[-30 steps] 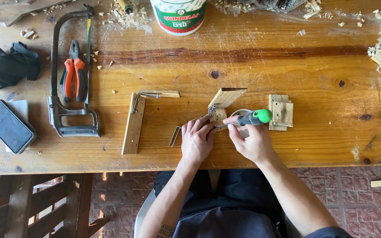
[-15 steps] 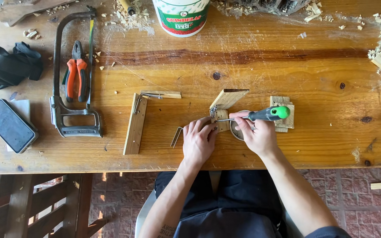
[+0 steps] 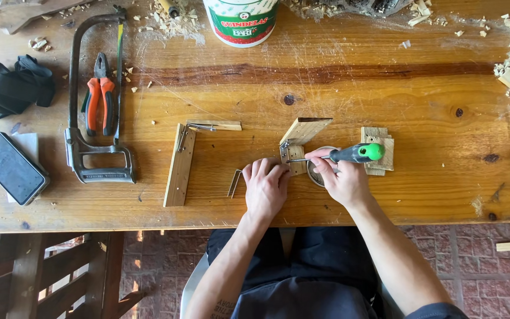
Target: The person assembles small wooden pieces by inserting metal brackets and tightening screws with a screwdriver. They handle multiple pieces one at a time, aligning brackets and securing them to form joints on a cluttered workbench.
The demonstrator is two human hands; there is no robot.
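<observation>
My right hand (image 3: 342, 180) grips a screwdriver (image 3: 349, 155) with a black and green handle, held level, its tip pointing left into a small hinged wooden piece (image 3: 300, 137). My left hand (image 3: 265, 189) presses flat on the table and steadies the lower block of that piece. A small round tin (image 3: 313, 168) sits partly hidden under my right hand. A stack of small wooden squares (image 3: 380, 150) lies just behind the screwdriver's green end.
A wooden strip with a metal hinge (image 3: 181, 164) and a bent metal bracket (image 3: 234, 183) lie left of my hands. Farther left are a hacksaw (image 3: 92, 100), orange pliers (image 3: 100, 100), a phone (image 3: 10, 168) and a black pouch (image 3: 16, 85). A white bucket (image 3: 241, 20) stands at the back.
My right hand has swung the screwdriver from a tilted pose to level, its green end moving right, and brought the tip against the hinged wooden piece. My left hand stays put.
</observation>
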